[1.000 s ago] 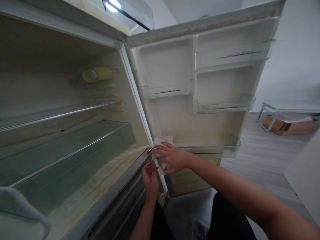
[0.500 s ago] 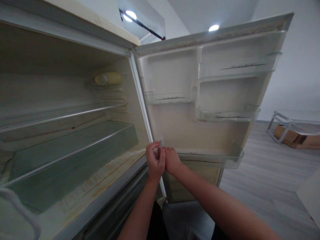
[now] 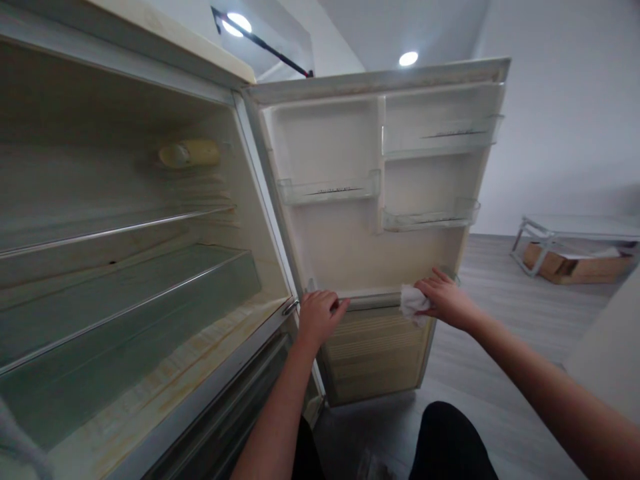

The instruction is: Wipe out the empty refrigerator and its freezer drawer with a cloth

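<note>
My left hand (image 3: 320,315) is closed over the left end of the clear bottom door shelf (image 3: 376,301), on the hinge side of the open fridge door (image 3: 350,247). At the shelf's other end, my right hand (image 3: 445,299) has its fingers bent around a crumpled white tissue (image 3: 413,301). The tissue lies against the shelf's front edge. My right hand covers part of the shelf's right end.
Left of the door is the fridge interior with a glass shelf (image 3: 120,230), a stained ledge (image 3: 185,367) and a yellowish lamp cover (image 3: 193,153). Below hangs a lower door (image 3: 375,363). A white low table (image 3: 590,227) stands over a cardboard box (image 3: 580,267) at right.
My hands were together near the hinge side and are now apart. My right hand has moved right along the shelf, and the white tissue now shows. The view has turned slightly right.
</note>
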A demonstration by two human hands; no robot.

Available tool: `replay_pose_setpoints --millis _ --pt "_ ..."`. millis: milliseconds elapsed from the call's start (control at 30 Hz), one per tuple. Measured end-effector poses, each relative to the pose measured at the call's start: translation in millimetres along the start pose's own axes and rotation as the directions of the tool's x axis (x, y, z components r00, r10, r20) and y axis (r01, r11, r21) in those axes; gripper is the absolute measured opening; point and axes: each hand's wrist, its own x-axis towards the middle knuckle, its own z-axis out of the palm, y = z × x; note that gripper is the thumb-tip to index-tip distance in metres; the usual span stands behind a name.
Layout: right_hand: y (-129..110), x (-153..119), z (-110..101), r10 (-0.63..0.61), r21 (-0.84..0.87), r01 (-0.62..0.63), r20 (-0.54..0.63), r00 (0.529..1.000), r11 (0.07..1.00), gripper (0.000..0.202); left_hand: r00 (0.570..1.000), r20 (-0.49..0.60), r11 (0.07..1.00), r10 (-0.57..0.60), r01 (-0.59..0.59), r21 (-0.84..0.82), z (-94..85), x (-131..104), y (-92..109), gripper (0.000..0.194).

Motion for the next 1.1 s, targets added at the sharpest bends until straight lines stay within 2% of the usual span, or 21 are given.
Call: replay_pose_setpoints --millis 133,200,267,333,367,467,533,567,600,633,667,733,767,800,833,900,1000,1033,1100 --pt "57.0 -20.3 7.4 -0.052 0.035 0.055 -0.073 0.996 0.998 0.034 1.0 -0.009 1.0 0.005 -0.005 0.018 4.5 4.8 4.2 0.04" --pt "72.1 -22.6 16.3 -0.029 0.038 0.035 -0.136 0.99 0.999 0.03 1.0 -0.015 0.999 -0.001 0.001 0.032 7.7 7.4 7.1 0.039" --pt "75.4 -21.0 28.4 0.017 0.055 -0.005 -0.229 0.973 0.998 0.031 0.999 -0.029 0.999 -0.015 0.016 0.05 11.6 9.8 10.1 0.04" --pt "66.1 -19.2 42.4 0.11 0.11 -0.076 -0.345 0.932 0.991 0.034 0.999 -0.046 0.998 -0.027 0.029 0.062 15.2 11.4 12.5 0.039" --pt "56.9 -19.5 49.8 0.173 0.151 -0.121 -0.41 0.896 0.981 0.036 0.998 -0.055 0.997 -0.032 0.035 0.063 16.5 11.7 13.3 0.039" --pt "14.5 -27.4 74.2 0.365 0.3 -0.228 -0.568 0.738 0.926 0.045 0.996 -0.077 0.997 -0.047 0.051 0.051 18.0 11.1 14.4 0.038" --pt "-18.9 -36.0 92.7 0.471 0.411 -0.258 -0.591 0.655 0.874 0.048 0.995 -0.082 0.998 -0.049 0.052 0.043 17.0 9.8 14.3 0.037" --pt "-34.1 -39.4 102.0 0.536 0.484 -0.274 -0.567 0.626 0.831 0.049 0.995 -0.084 0.998 -0.047 0.05 0.04 16.2 9.1 14.2 0.036" --pt "-47.0 -41.3 110.4 0.625 0.577 -0.297 -0.529 0.574 0.761 0.052 0.995 -0.088 0.998 -0.045 0.048 0.039 15.4 8.3 14.0 0.036" --pt "-56.8 -41.1 117.2 0.729 0.69 -0.308 -0.47 0.498 0.655 0.055 0.995 -0.092 0.998 -0.043 0.047 0.038 14.7 7.6 13.7 0.036" --pt "-63.0 -38.6 121.6 0.837 0.811 -0.297 -0.373 0.401 0.504 0.058 0.994 -0.096 0.998 -0.041 0.045 0.037 14.1 7.0 13.3 0.036" --pt "-64.5 -27.4 121.1 0.974 0.981 -0.157 -0.082 0.213 0.117 0.058 0.994 -0.103 0.999 -0.035 0.039 0.033 13.6 5.6 12.1 0.036" --pt "-60.3 -19.8 116.1 0.985 0.997 -0.049 0.074 0.153 -0.068 0.055 0.994 -0.105 0.999 -0.028 0.032 0.033 13.6 4.8 11.3 0.036" --pt "-53.8 -12.1 108.5 0.972 0.976 0.058 0.203 0.12 -0.211 0.05 0.994 -0.108 0.999 -0.021 0.025 0.034 13.8 4.0 10.4 0.036" --pt "-45.8 -5.2 99.2 0.952 0.941 0.151 0.289 0.099 -0.302 0.045 0.993 -0.113 0.999 -0.015 0.019 0.036 14.1 3.1 9.4 0.036" --pt "-29.6 4.1 79.7 0.927 0.889 0.267 0.37 0.058 -0.372 0.036 0.992 -0.128 0.999 -0.009 0.014 0.04 15.0 1.4 7.8 0.036" --pt "-19.2 6.6 61.8 0.904 0.856 0.326 0.428 -0.012 -0.401 0.031 0.989 -0.147 0.999 -0.01 0.015 0.035 16.6 -0.4 6.3 0.035" --pt "-21.7 6.6 60.6 0.896 0.847 0.337 0.444 -0.023 -0.411 0.031 0.989 -0.151 0.999 -0.011 0.016 0.031 17.1 -0.7 6.2 0.034" --pt "-36.6 9.0 64.4 0.885 0.825 0.363 0.466 0.0 -0.434 0.034 0.988 -0.155 1.0 -0.018 0.021 0.021 17.9 -0.8 6.5 0.033"
